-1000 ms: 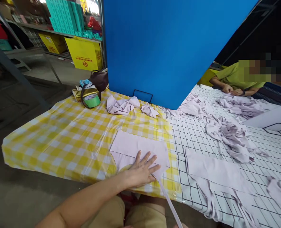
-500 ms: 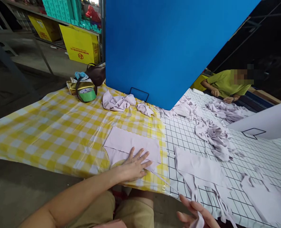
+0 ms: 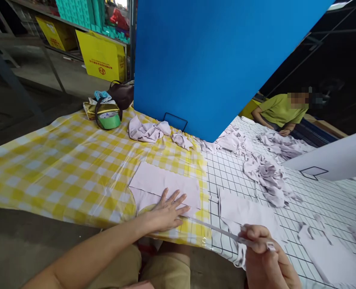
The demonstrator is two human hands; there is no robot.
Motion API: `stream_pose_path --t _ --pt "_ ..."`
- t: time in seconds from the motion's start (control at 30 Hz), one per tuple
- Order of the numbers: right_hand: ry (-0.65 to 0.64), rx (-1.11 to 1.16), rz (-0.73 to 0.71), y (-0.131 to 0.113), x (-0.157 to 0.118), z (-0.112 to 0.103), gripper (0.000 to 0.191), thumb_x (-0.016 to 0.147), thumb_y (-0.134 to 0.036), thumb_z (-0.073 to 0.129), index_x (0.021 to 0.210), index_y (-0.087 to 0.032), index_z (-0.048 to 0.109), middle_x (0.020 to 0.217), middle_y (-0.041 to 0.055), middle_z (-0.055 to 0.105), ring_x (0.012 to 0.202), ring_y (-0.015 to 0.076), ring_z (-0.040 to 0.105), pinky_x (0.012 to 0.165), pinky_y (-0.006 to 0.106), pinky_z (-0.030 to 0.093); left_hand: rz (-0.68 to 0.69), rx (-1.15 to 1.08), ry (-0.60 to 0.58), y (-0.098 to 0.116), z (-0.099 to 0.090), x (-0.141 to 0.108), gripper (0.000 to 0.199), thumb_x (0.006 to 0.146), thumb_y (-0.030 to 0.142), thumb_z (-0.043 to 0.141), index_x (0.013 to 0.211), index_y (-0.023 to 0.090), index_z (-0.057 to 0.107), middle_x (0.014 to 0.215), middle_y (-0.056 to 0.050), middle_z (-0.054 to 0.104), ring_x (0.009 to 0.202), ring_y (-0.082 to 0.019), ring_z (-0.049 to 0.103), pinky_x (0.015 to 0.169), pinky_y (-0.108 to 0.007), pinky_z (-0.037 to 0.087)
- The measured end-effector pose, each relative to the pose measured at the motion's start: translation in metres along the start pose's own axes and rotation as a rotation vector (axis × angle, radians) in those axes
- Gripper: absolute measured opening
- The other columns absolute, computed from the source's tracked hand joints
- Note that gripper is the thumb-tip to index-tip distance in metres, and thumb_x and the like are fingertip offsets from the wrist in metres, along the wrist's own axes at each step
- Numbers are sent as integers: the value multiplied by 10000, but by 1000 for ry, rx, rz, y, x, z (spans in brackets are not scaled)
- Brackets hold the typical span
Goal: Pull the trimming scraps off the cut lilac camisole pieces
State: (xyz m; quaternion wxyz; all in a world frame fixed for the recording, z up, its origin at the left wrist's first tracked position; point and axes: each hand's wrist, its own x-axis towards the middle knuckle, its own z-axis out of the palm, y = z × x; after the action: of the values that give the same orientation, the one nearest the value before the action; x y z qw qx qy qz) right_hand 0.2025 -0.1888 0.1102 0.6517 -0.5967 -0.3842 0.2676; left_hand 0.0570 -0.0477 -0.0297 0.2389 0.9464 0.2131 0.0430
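Note:
My left hand (image 3: 168, 212) lies flat with fingers spread on a folded piece of pale lilac fabric (image 3: 164, 180) at the table's front edge. From beside that hand a narrow fabric strip (image 3: 218, 229) runs taut to the right. My right hand (image 3: 266, 255) pinches the strip's other end, and a bit of it pokes out past the fingers. Just behind the right hand is another lilac fabric piece (image 3: 250, 206) with straps hanging off the edge. A further cut piece (image 3: 331, 249) rests at the far right.
A yellow checked cloth (image 3: 75, 168) covers the table's left; a white grid cloth (image 3: 222, 168) covers the right. A blue board (image 3: 210, 60) and a white board (image 3: 343, 156) stand upright. Green tape (image 3: 110, 121) lies at the back left. A co-worker (image 3: 283, 110) sits beyond crumpled fabric (image 3: 266, 170).
My right hand has risen and closed on the strip, which is now pulled straight. My left hand stays on the fabric. The co-worker's arms have shifted.

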Motion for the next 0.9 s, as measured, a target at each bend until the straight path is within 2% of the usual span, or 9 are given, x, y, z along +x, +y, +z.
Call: stream_pose_path --t 0.07,0.17,0.3,0.4,0.47,0.57,0.73,0.83,0.9 --pt "-23 65 0 -3 2 5 185 822 -369 559 714 -220 579 715 11 470 808 174 500 754 314 440 -8 -11 -12 1 -2 0 469 890 381 409 1343 274 348 1479 -93 186 1362 -316 73 1026 -634 29" --pt "22 69 38 -2 4 10 179 853 -348 512 734 -221 550 601 -30 388 638 131 455 631 265 418 -10 -17 -18 -1 -1 1 475 878 333 438 1340 267 347 1480 -94 181 1363 -312 68 1029 -629 37" --pt "10 -245 114 11 4 15 271 834 -413 507 681 -190 536 618 -20 423 545 107 373 494 224 335 -9 -75 10 6 -8 2 455 847 278 491 1288 219 394 1447 -126 270 1350 -322 141 1027 -624 75" --pt "-117 -491 150 29 5 21 339 816 -488 470 681 -186 543 616 -1 484 534 120 404 477 224 336 0 -226 165 26 -27 -1 220 877 193 399 1069 190 507 1172 -62 559 1189 -203 434 1072 -506 133" --pt "-188 -565 167 42 4 28 370 823 -511 422 670 -190 524 602 2 500 531 128 425 476 225 343 11 -344 247 39 -41 -5 166 883 162 355 881 189 518 910 10 607 926 -124 554 1068 -409 194" --pt "-271 -637 173 56 1 37 375 833 -505 378 630 -203 465 536 -15 466 490 127 413 452 224 317 15 -433 305 50 -51 -9 173 879 163 358 758 184 480 763 39 565 725 -98 529 1013 -353 270" --pt "-326 -740 131 68 0 46 367 849 -470 338 581 -221 369 469 -40 397 434 115 364 421 222 257 -14 -497 314 47 -45 -10 169 853 131 367 716 176 457 718 26 544 702 -111 493 864 -294 349" --pt "-353 -748 91 74 0 49 356 867 -445 325 598 -219 384 479 -45 395 438 113 379 425 215 272 -146 -640 257 42 -42 -8 154 807 147 398 660 173 437 638 28 506 630 -110 453 674 -241 366" --pt "-361 -747 67 80 -1 49 292 880 -418 333 714 -209 452 504 -54 415 432 111 399 428 208 296 -265 -806 182 38 -40 -7 145 771 186 423 626 173 425 567 42 447 552 -98 405 548 -219 324"
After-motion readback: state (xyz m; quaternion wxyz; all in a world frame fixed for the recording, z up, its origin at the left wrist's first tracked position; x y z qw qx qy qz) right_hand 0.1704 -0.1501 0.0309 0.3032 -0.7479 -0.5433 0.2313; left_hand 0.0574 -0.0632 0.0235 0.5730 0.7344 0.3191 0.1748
